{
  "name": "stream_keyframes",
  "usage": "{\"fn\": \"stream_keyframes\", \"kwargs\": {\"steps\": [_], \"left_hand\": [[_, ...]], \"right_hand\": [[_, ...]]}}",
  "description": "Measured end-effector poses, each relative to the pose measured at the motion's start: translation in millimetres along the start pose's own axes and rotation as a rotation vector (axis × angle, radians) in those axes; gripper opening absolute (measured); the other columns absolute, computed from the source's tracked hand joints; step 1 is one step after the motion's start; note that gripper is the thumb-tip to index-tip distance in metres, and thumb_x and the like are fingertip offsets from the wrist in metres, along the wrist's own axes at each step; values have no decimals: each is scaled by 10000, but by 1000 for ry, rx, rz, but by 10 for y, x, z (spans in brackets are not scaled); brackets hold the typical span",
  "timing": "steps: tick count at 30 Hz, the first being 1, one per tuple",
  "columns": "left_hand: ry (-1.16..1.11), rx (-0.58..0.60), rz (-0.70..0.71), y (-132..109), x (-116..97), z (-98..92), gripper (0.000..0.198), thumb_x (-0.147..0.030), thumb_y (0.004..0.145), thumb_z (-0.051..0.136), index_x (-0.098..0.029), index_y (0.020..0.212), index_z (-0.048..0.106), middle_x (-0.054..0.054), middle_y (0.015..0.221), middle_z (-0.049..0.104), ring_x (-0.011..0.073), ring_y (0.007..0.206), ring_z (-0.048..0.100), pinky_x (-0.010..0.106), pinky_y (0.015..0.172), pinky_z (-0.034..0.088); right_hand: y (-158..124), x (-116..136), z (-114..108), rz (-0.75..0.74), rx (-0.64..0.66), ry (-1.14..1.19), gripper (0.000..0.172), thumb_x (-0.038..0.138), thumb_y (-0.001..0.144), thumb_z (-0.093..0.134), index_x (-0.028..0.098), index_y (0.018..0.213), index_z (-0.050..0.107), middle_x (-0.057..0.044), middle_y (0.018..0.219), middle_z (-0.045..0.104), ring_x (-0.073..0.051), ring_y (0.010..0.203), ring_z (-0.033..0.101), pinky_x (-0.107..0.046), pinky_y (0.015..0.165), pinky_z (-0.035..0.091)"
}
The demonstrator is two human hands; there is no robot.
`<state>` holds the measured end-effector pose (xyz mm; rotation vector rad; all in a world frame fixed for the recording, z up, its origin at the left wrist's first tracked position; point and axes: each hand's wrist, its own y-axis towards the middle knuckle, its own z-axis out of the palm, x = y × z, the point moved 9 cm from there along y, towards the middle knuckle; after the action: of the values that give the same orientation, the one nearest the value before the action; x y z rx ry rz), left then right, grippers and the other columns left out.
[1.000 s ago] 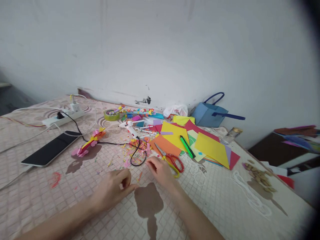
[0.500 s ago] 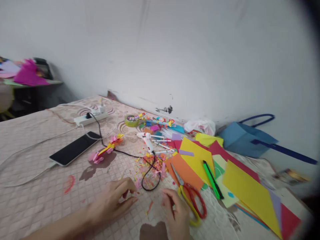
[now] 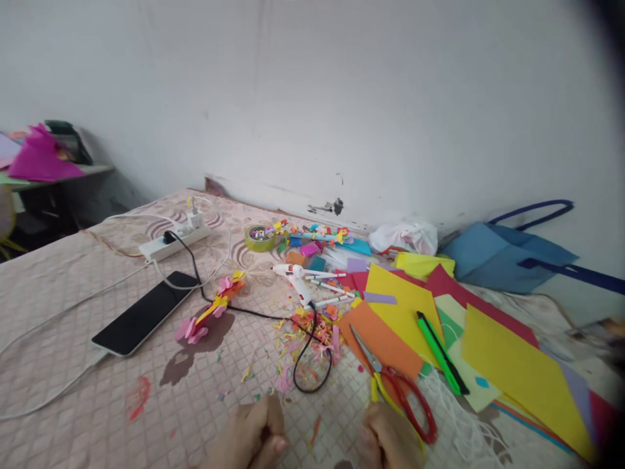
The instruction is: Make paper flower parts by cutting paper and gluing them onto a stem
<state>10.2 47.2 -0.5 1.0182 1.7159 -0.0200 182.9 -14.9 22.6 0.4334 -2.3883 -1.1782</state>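
As the head view dips and settles, here's the change: both my hands sit lower than half a second ago, cut off by the bottom edge, wrists out of sight. Yet the red-and-yellow-handled steel scissors (image 3: 374, 365) lie just as they did against the orange rectangular paper sheet (image 3: 393, 342); I'd judge that a lull in the work, with no tool taken up.

My left hand (image 3: 249, 435) is curled into a loose fist, thumb alongside the bent finger, nothing visible in it, just below the heap of bright shredded paper scraps (image 3: 305, 322). My right hand (image 3: 393, 438) is folded too, fingers tucked in, hiding part of the yellow handle; whether it touches, I can't tell.

Now the scissors: flat on the tabletop side, blades over the sheet's near edge, tips aimed away from me and leftward, long axis slanting from far left to near right, handles towards me. Beyond them, right, lies the bright green plastic cutter (image 3: 442, 355), slanting much the same way.
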Motion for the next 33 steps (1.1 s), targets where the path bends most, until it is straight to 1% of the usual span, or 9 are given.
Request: {"fn": "stream_keyframes", "kwargs": {"steps": [3,5,10,16,21,24,26,30,33], "left_hand": [[60,26,-4,38,-86,3,284,-362,909,404,-205,683,332,13,652,502,122,607,471,211,548,385],[107,39,-6,47,-135,33,273,-304,909,406,-199,661,358,22,659,505,130,630,482,219,563,396],[61,137,-25,23,-99,223,114,-167,890,424,-189,829,518,50,827,588,137,799,558,228,713,456],[98,23,-50,38,77,29,161,-200,889,455,-177,802,588,16,738,643,111,706,605,201,659,457],[186,21,-197,5,256,-42,236,-296,900,425,-165,779,579,-32,542,579,92,502,541,193,531,411],[215,15,-153,-5,222,-30,361,-343,910,361,-163,637,513,-37,467,510,87,430,467,194,466,363],[220,16,-118,2,184,-18,411,-360,908,339,-166,568,465,-20,486,517,93,453,476,195,464,362],[201,57,-155,39,178,29,231,-316,866,468,-159,731,571,15,685,636,123,645,586,215,610,451],[154,89,-179,56,181,72,190,-265,877,456,-166,812,605,24,737,668,124,686,614,218,643,464]], "right_hand": [[-5,-33,10,-26,90,-5,154,93,804,442,205,708,488,-7,553,525,-141,498,504,-262,482,381],[-32,-46,43,0,151,-30,144,117,811,462,216,709,478,-9,569,535,-152,526,519,-273,504,398],[-49,14,116,42,207,-51,187,150,858,417,222,696,475,-14,591,553,-157,574,530,-292,563,414],[65,169,180,-37,217,-31,256,203,900,374,221,663,469,2,551,540,-140,542,509,-276,545,373],[89,195,222,-48,221,-29,278,229,910,373,215,654,481,5,552,541,-135,546,516,-272,550,365],[85,160,250,-27,232,-15,281,238,910,370,215,651,478,4,555,538,-134,543,511,-273,545,358],[84,136,265,-8,241,-1,281,238,908,364,216,651,474,9,548,530,-132,524,499,-274,533,351],[64,127,268,42,249,40,270,238,902,370,216,653,472,18,544,519,-127,514,495,-268,527,345],[92,98,237,81,236,38,280,228,897,367,214,640,477,16,536,510,-126,507,485,-262,523,342]]}}
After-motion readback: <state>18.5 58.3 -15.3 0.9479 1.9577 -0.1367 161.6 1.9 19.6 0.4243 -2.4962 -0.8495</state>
